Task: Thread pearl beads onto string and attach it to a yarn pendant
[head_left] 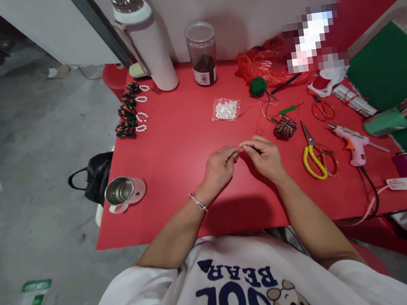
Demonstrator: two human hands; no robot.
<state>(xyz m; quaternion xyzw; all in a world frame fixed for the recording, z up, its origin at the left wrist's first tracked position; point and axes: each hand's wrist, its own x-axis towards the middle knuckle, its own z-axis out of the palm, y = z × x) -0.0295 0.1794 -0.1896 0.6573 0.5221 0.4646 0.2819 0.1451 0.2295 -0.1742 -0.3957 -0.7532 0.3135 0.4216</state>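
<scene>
My left hand (222,166) and my right hand (264,158) meet fingertip to fingertip above the red table (173,151). Both are closed in a pinch, and what sits between the fingers is too small to make out. Just beyond my right hand lies a multicoloured yarn ball (285,128), with a loose strand of yarn near it. A green-handled crochet hook (288,109) rests behind that ball. Farther back are a dark green yarn ball (258,86) and a clear packet of white beads (226,110).
Scissors with yellow handles (314,157), red scissors (322,108) and a pink glue gun (356,143) lie on the right. A steel-lined mug (124,192) stands at left. Yarn pieces with bead loops (125,114) line the left edge. A white flask (151,49) and jar (202,56) stand behind.
</scene>
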